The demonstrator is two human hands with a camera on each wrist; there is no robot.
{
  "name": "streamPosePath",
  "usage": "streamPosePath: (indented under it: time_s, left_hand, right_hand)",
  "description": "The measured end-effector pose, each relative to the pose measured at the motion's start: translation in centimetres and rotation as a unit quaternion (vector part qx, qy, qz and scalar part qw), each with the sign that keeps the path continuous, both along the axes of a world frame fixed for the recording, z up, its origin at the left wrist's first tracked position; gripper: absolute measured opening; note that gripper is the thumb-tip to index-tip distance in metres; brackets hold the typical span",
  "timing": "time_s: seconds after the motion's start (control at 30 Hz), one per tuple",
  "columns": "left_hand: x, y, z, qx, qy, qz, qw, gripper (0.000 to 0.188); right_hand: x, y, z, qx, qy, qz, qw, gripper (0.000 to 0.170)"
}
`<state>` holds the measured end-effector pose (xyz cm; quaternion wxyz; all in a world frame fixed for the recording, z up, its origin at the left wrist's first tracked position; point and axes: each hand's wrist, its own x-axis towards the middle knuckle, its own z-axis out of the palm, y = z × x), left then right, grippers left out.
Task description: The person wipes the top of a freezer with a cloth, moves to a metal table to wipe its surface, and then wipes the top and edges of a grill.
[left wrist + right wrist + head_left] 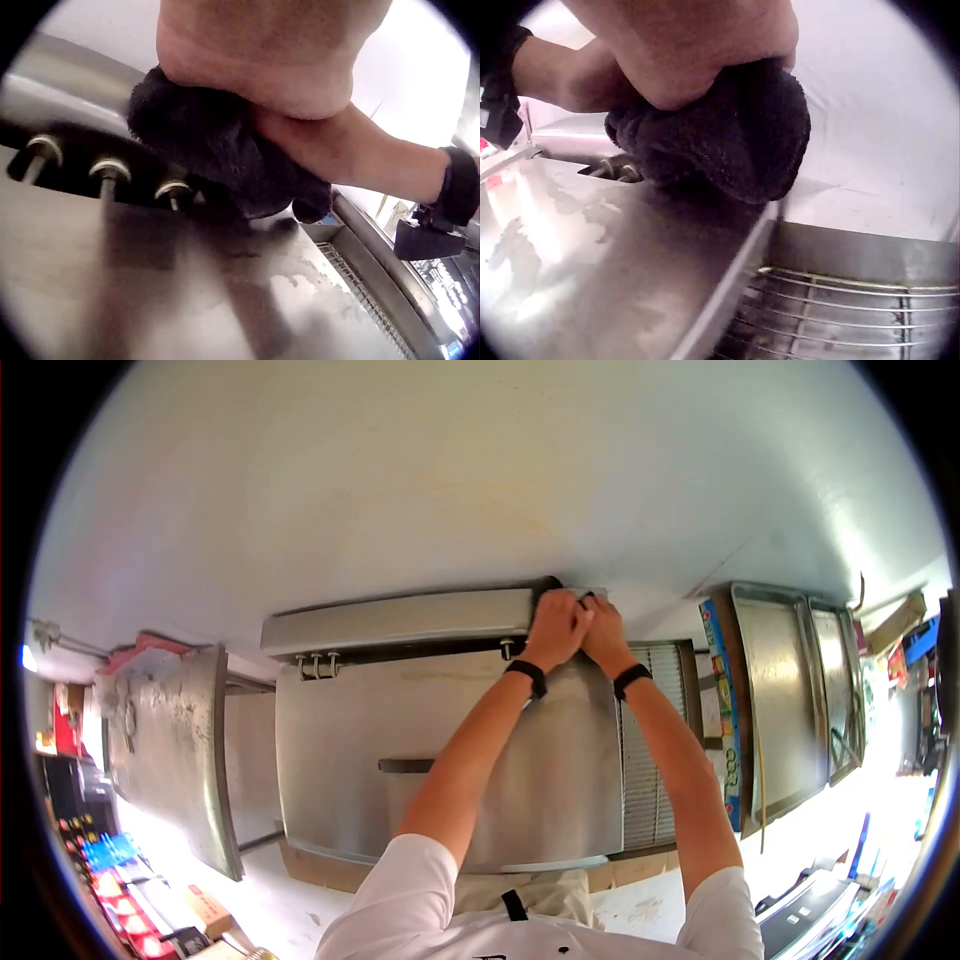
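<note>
Both hands are together at the back right corner of a stainless steel appliance top. Bunched under them is a dark, fluffy cloth, which also shows as a dark bundle in the left wrist view. My left hand grips the cloth at the end of the raised metal ledge. Close beside it, my right hand holds the cloth's right part. The fingertips are mostly hidden in the folds. Wet patches mark the steel surface in front of the cloth.
Short metal rods with rings stand in the slot below the ledge. A bar handle sits on the appliance top. To the right are a wire rack and upright metal trays; a steel panel stands left. A pale wall rises behind.
</note>
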<state>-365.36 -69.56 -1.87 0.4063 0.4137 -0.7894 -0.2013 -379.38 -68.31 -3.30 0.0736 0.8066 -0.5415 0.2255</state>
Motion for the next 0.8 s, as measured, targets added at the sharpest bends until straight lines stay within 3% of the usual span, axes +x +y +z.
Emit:
streamPosePath:
  time_s: [0.13,0.2,0.27,0.37,0.53,0.63,0.67,0.73,0.8]
  left_hand:
    - [-2.6,-0.2,-0.2,-0.028,0.052,-0.015,0.998,0.033]
    - [-1.5,0.2,-0.3,-0.037,0.056,0.007,0.998,0.033]
    - [0.4,0.0,0.2,0.006,0.034,-0.053,0.998,0.037]
    - [2.6,0.3,0.0,-0.02,0.044,-0.013,0.999,0.043]
    - [8.0,-0.7,0.6,0.011,0.063,-0.024,0.998,0.046]
    - [12.2,-0.7,1.8,0.109,0.129,-0.039,0.985,0.042]
    - [13.3,-0.6,1.9,0.12,0.154,-0.054,0.979,0.041]
    - [16.5,0.2,2.6,0.151,0.113,-0.081,0.979,0.042]
    - [20.0,2.4,2.3,0.096,0.067,-0.088,0.989,0.046]
  right_hand:
    - [-2.1,0.5,1.2,0.011,0.015,-0.019,1.0,0.016]
    - [-1.4,0.5,1.0,0.032,0.022,-0.027,0.999,0.018]
    - [-0.6,0.4,0.1,0.047,-0.003,-0.006,0.999,0.02]
    - [2.0,-0.2,-0.1,0.07,-0.036,0.012,0.997,0.022]
    - [7.4,-1.0,2.0,0.114,-0.065,0.04,0.991,0.024]
    - [10.6,-1.9,2.8,0.065,-0.055,0.108,0.991,0.023]
    - [11.7,-1.8,3.7,0.098,-0.063,0.102,0.988,0.022]
    - [13.9,-0.7,4.3,0.123,-0.067,0.092,0.986,0.02]
    - [16.6,2.4,4.4,0.114,-0.052,0.066,0.99,0.022]
